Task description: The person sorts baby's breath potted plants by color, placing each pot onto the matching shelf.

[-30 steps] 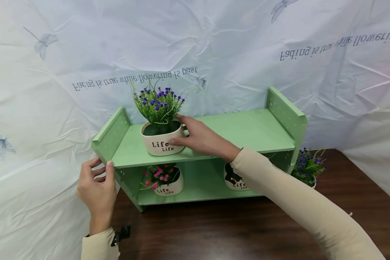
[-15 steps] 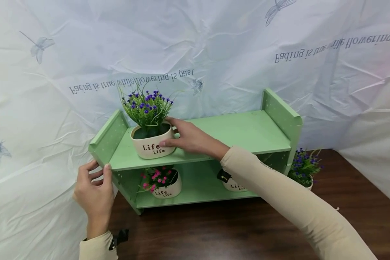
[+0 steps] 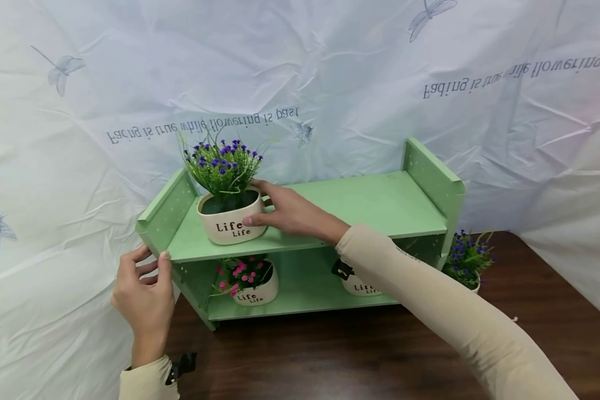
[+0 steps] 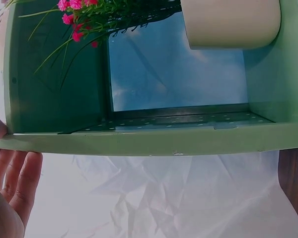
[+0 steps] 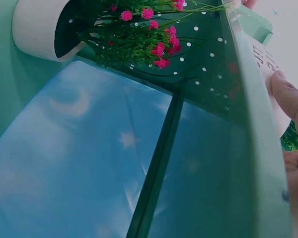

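In the head view, a cream oval pot of purple flowers (image 3: pixel 228 226) stands on the top board of a green two-tier shelf (image 3: pixel 360 203), towards its left end. My right hand (image 3: pixel 300 212) grips the pot's right end, thumb on the lettered front and fingers behind. My left hand (image 3: pixel 145 303) pinches the shelf's left side panel near the front corner. In the left wrist view, the left fingers (image 4: pixel 25 183) lie on the panel's outer face, with the thumb across the edge. The right wrist view shows the right thumb (image 5: pixel 286 96) against the pot's lettering.
A pot of pink flowers (image 3: pixel 256 290) sits on the lower board at left. Another cream pot (image 3: pixel 362 286) is there at right, partly behind my right forearm. A second purple-flowered pot (image 3: pixel 467 266) stands on the brown table (image 3: pixel 305 361), right of the shelf. Printed cloth (image 3: pixel 330 66) hangs behind.
My right hand has slid the purple-flowered pot left along the top board, nearer the left side panel. The left hand keeps its hold on the panel. The head view has shifted slightly.
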Action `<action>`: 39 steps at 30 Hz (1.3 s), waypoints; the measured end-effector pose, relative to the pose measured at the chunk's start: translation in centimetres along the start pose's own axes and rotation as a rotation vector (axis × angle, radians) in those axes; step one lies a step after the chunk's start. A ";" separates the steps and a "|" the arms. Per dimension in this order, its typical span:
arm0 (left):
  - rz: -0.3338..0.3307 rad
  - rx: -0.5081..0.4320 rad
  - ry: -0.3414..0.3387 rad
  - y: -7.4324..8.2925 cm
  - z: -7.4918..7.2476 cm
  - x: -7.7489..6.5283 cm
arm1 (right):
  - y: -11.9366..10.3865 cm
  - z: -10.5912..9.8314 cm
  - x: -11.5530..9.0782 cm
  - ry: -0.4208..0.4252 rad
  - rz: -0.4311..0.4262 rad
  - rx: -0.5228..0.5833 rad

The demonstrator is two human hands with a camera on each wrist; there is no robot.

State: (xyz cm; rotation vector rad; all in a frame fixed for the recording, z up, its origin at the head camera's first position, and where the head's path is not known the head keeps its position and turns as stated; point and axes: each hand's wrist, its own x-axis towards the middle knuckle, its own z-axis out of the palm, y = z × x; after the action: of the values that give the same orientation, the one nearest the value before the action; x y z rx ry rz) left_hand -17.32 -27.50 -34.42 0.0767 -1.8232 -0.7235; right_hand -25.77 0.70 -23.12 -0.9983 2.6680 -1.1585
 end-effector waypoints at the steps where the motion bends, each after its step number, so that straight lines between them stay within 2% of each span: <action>1: -0.002 -0.002 0.000 0.0 0.0 0.0 | 0.0 0.0 0.1 -0.001 -0.003 -0.004; 7: -0.003 -0.007 0.011 0.0 0.1 0.0 | 0.1 0.2 0.5 0.005 -0.020 -0.029; 19: 0.002 -0.003 -0.008 0.2 0.1 0.0 | -0.2 0.7 1.1 0.078 -0.008 -0.114; 26: 0.001 0.005 -0.006 0.2 0.0 0.0 | -0.3 1.1 1.7 0.076 0.004 -0.157; 39: 0.004 0.011 -0.002 0.2 0.0 0.1 | -0.3 1.4 1.8 0.064 -0.001 -0.151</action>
State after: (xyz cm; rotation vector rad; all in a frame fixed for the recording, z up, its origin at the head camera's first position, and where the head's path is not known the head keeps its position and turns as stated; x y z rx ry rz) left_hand -17.29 -27.35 -34.26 0.0792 -1.8286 -0.7109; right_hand -26.56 -1.40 -23.58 -0.9992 2.8420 -1.0194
